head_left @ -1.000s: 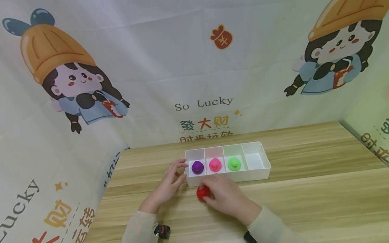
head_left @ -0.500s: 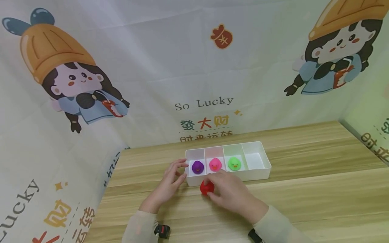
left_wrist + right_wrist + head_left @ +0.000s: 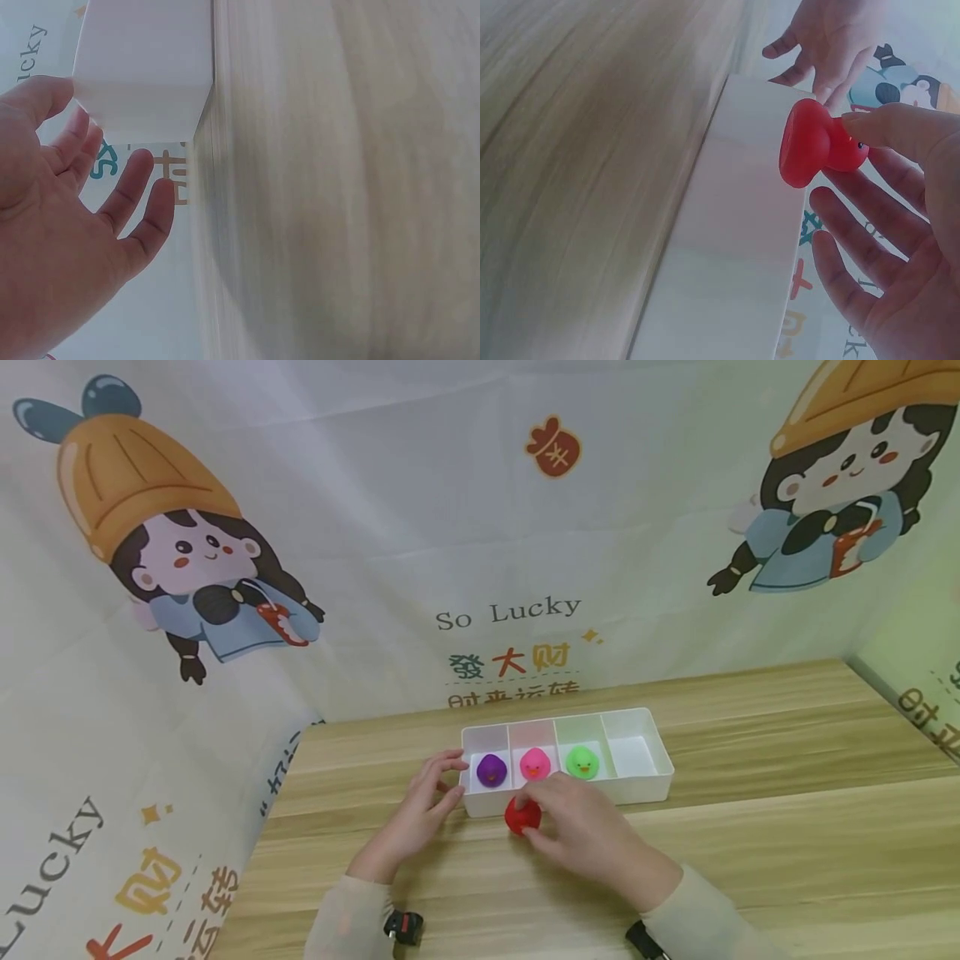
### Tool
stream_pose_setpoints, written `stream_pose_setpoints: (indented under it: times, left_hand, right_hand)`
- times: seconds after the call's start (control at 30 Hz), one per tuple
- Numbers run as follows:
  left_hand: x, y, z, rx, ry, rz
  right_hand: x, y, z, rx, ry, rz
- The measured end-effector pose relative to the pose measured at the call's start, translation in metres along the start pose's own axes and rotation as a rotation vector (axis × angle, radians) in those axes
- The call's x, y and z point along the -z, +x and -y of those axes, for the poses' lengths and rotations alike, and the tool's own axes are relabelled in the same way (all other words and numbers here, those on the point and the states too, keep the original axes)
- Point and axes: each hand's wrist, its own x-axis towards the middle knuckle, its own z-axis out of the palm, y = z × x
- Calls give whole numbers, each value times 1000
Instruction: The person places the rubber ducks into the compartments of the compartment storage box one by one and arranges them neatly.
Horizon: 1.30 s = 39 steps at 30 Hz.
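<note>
A white divided box (image 3: pixel 570 795) stands on the table with a purple duck (image 3: pixel 492 770), a pink duck (image 3: pixel 535 764) and a green duck (image 3: pixel 582 762) in its first three compartments from the left. The rightmost compartment holds nothing. My right hand (image 3: pixel 592 831) pinches a red rubber duck (image 3: pixel 522 815) between thumb and fingers, in front of the box. In the right wrist view the red duck (image 3: pixel 810 144) hangs sideways near the box's upper edge, its flat base showing. My left hand (image 3: pixel 425 802) touches the box's left end with its fingertips, fingers loosely spread.
The wooden table (image 3: pixel 787 843) extends to both sides of the box. Behind it hangs a printed cloth (image 3: pixel 390 527), with another such cloth along the left side. A dark strap (image 3: pixel 403 927) sits at my left wrist.
My right hand has carried the red duck a little rightward and toward the box. The left hand stays at the box's left end. The head view has shifted slightly.
</note>
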Motion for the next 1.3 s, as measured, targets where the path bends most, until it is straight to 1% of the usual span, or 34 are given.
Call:
stream_pose_setpoints:
  times: [0.27,0.53,0.83,1.2,1.3]
  left_hand:
    - [0,0,-2,-1,-31,1]
    - [1,0,-3,-2,-26,6]
    - [1,0,-4,-2,-13,3]
    - [0,0,-3,4,-21,16]
    - [1,0,-3,6,-16,8]
  right_hand:
    - [8,-2,-1,5,-13,-23]
    - [13,-6,-4,40,-23,-51]
    - [22,-7,-12,75,-27,-115]
    - [32,-8,-21,10,-56,-118]
    - [32,-8,-23,5,-58,-125]
